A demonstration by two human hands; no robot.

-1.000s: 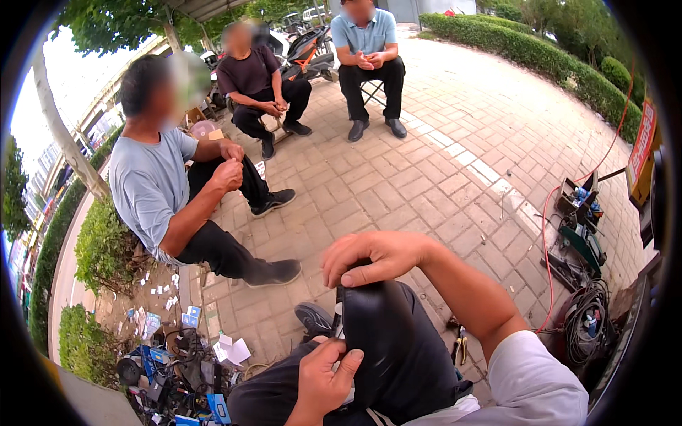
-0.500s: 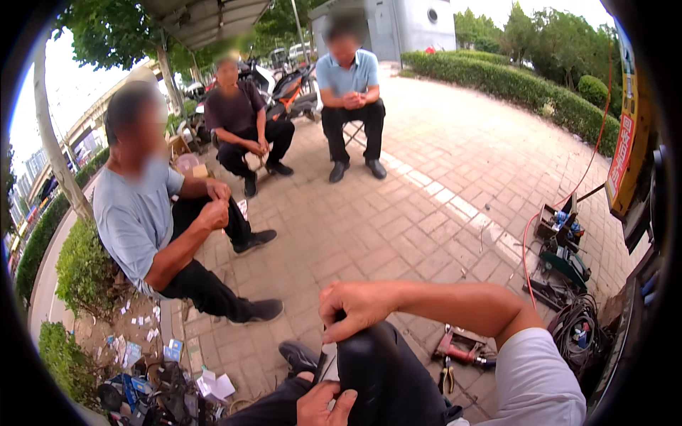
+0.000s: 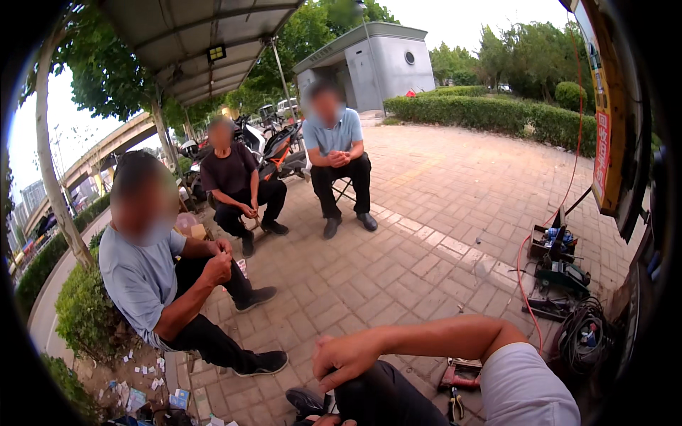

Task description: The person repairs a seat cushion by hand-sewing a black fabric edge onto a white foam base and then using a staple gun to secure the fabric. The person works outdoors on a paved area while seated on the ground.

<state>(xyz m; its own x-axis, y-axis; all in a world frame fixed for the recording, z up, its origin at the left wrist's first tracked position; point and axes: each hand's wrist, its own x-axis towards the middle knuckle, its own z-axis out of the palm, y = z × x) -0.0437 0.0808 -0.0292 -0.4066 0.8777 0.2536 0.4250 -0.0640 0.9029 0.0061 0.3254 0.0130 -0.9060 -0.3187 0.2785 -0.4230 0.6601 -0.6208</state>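
Observation:
My right hand [image 3: 347, 361] is curled over the top of my dark-trousered knee [image 3: 387, 394], thumb on the near side. Its fingertips are turned away, so what they grip, if anything, is hidden. Just below, my left hand [image 3: 328, 420] shows only as a few fingers at the lower edge, beside the knee. Between the two hands a narrow pale strip [image 3: 331, 403] shows; I cannot make out what it is. My dark shoe [image 3: 304, 399] rests on the paving to the left.
Three people sit nearby: one at left [image 3: 145, 277] with hands together, two farther back [image 3: 234, 177] [image 3: 337, 153]. On the right lie pliers [image 3: 456, 408], a red tool [image 3: 462, 373], a toolbox [image 3: 550, 243], coiled cable [image 3: 584, 337] and an orange hose [image 3: 524, 284]. Paper scraps litter the left.
The view has tilted up, so my hands sit lower in the picture and the left is mostly cut off. The pale piece between them shows less. The seated people keep their poses.

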